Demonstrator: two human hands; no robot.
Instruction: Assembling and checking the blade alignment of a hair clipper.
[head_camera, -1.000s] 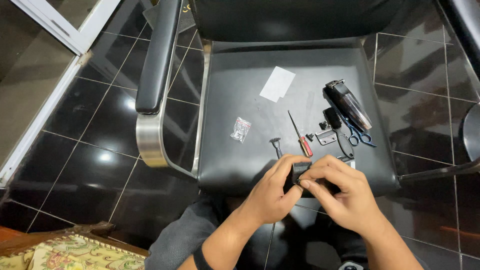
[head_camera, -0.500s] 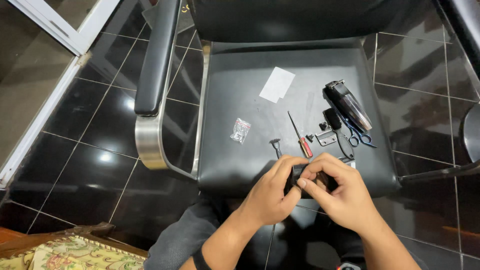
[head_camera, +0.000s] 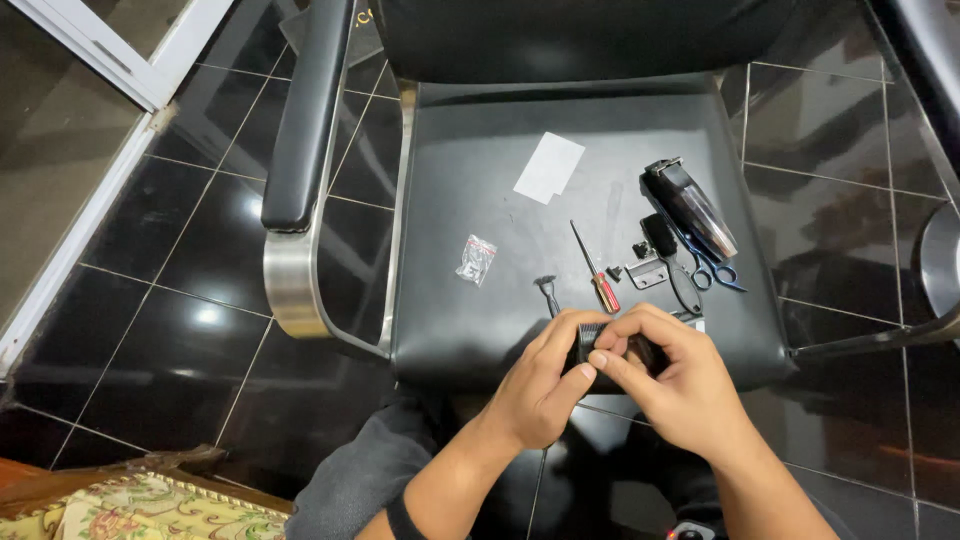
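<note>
Both hands grip 1 small black part (head_camera: 615, 350) at the front edge of the black chair seat (head_camera: 500, 290): left hand (head_camera: 545, 385) closed around its left end, right hand (head_camera: 670, 385) wrapped over the rest. On the seat lie a small plastic bag (head_camera: 477, 259), a white card (head_camera: 549, 167), a red-handled screwdriver (head_camera: 597, 270), a hair clipper (head_camera: 690, 208) and blue scissors (head_camera: 712, 268).

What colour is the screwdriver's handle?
The screwdriver on the chair seat has a red handle with a yellowish band, best seen in the head view.
</note>
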